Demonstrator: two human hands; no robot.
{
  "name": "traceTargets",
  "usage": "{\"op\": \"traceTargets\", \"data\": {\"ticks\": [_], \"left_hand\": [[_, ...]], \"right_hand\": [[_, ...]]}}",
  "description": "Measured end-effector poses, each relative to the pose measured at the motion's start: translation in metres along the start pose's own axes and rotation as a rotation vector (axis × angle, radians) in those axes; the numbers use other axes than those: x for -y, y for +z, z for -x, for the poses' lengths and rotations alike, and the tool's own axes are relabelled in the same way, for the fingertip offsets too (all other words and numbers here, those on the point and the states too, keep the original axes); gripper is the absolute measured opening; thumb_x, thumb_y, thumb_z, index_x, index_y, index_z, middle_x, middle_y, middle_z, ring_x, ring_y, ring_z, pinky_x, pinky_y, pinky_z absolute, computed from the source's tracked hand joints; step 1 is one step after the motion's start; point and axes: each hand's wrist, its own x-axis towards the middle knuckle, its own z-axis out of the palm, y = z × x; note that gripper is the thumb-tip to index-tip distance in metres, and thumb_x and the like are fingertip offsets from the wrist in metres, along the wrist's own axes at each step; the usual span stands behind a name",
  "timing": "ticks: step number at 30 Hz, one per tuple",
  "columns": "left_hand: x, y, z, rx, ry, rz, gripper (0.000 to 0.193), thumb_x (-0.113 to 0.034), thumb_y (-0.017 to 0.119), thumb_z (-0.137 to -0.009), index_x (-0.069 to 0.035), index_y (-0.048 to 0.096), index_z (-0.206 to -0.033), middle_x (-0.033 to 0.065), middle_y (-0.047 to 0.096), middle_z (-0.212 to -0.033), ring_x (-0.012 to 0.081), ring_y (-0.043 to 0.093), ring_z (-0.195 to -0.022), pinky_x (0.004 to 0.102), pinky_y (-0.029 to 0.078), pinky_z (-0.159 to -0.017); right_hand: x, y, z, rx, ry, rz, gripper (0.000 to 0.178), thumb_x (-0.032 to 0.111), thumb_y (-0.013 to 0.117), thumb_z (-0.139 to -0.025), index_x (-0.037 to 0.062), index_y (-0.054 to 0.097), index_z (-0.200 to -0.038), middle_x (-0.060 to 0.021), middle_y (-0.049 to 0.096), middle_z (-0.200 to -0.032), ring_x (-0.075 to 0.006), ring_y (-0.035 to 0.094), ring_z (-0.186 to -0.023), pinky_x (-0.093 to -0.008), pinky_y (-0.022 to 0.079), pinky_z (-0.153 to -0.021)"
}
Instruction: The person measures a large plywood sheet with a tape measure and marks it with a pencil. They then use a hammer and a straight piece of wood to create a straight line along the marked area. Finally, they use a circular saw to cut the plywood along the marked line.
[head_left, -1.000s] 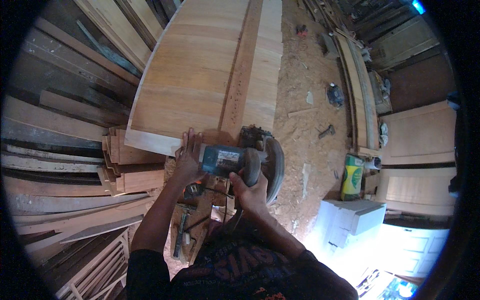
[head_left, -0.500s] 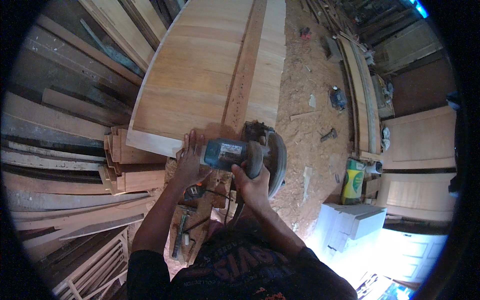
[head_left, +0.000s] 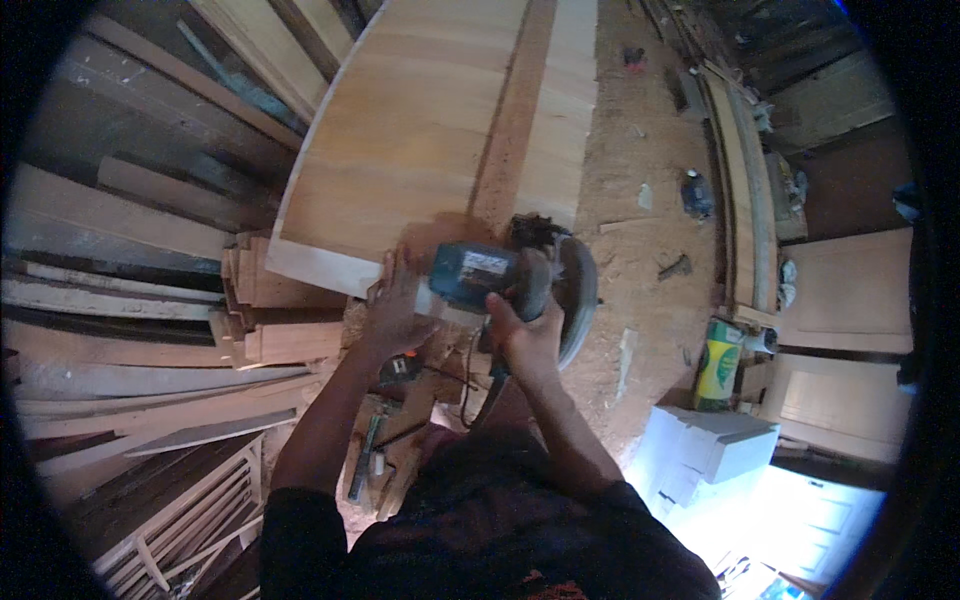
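Observation:
A circular saw [head_left: 475, 275] with a teal motor housing and a dark round guard rests on the near end of a long, light wooden panel [head_left: 400, 130]. My right hand [head_left: 528, 335] is wrapped round its rear handle, the thumb on top. Beside the motor, my left hand [head_left: 397, 305] lies with fingers stretched out on a pale strip [head_left: 320, 268] along the panel's near edge. A narrow reddish-brown board [head_left: 510, 140] runs lengthwise on the panel, ending near the saw. The guard hides the blade's contact with the wood.
Stacked planks [head_left: 120, 270] fill the left side. Below my left hand lies a black-and-orange tape measure [head_left: 400, 368]. On the right stand a yellow-green container [head_left: 718, 365] and a white block [head_left: 700, 455]. Scraps and a dark tool [head_left: 675, 267] lie on the dusty floor.
The view has shifted, so the scene sits further right. My right hand has pushed the saw slightly forward along the panel; my left hand keeps about the same place on the edge.

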Motion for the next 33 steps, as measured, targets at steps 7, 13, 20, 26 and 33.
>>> {"op": "traceTargets", "data": {"ticks": [7, 13, 20, 26, 33], "left_hand": [[-0.002, -0.004, 0.003, -0.024, 0.04, -0.015, 0.127, -0.055, 0.085, -0.071, -0.004, 0.016, -0.163, 0.0256, 0.003, -0.17, 0.0439, 0.007, -0.158, 0.0603, 0.029, -0.115], [-0.007, -0.016, 0.001, -0.004, 0.012, 0.022, 0.123, -0.065, 0.079, -0.074, -0.004, 0.019, -0.162, 0.0262, 0.004, -0.17, 0.0446, 0.007, -0.158, 0.0623, 0.027, -0.115], [-0.046, -0.014, -0.008, -0.025, -0.086, 0.103, 0.115, -0.071, 0.071, -0.081, -0.001, 0.024, -0.159, 0.0272, 0.014, -0.168, 0.0426, 0.013, -0.157, 0.0638, 0.02, -0.117], [-0.076, 0.021, -0.023, -0.104, -0.068, 0.184, 0.09, -0.048, 0.077, -0.081, -0.004, 0.038, -0.15, 0.0205, 0.044, -0.149, 0.0358, 0.037, -0.143, 0.0594, 0.017, -0.115], [-0.064, 0.045, -0.038, -0.273, 0.033, 0.125, 0.069, -0.048, 0.061, -0.093, -0.013, 0.041, -0.15, 0.0074, 0.05, -0.146, 0.0232, 0.036, -0.143, 0.0512, 0.012, -0.118]], "right_hand": [[0.005, -0.001, -0.013, 0.046, -0.002, -0.003, 0.017, 0.009, 0.075, -0.091, 0.0041, 0.059, -0.096, -0.0015, 0.057, -0.066, -0.0111, 0.051, -0.049, -0.0276, 0.039, -0.045], [0.006, 0.001, -0.021, 0.035, 0.004, -0.051, 0.017, 0.009, 0.075, -0.091, 0.0044, 0.059, -0.095, -0.0013, 0.058, -0.066, -0.0107, 0.051, -0.048, -0.0276, 0.038, -0.045], [0.004, 0.003, -0.033, 0.03, -0.041, -0.002, 0.015, 0.008, 0.075, -0.09, 0.0041, 0.061, -0.094, -0.0014, 0.06, -0.068, -0.0102, 0.053, -0.052, -0.0269, 0.04, -0.048], [0.003, 0.005, -0.042, -0.004, -0.161, 0.017, 0.022, 0.012, 0.076, -0.089, -0.0014, 0.064, -0.102, -0.0062, 0.068, -0.087, -0.0174, 0.066, -0.078, -0.0326, 0.054, -0.072], [0.0, 0.011, -0.056, -0.019, -0.057, 0.048, 0.034, 0.011, 0.077, -0.087, -0.0056, 0.061, -0.111, -0.0188, 0.074, -0.1, -0.0265, 0.073, -0.094, -0.0374, 0.057, -0.083]]}}
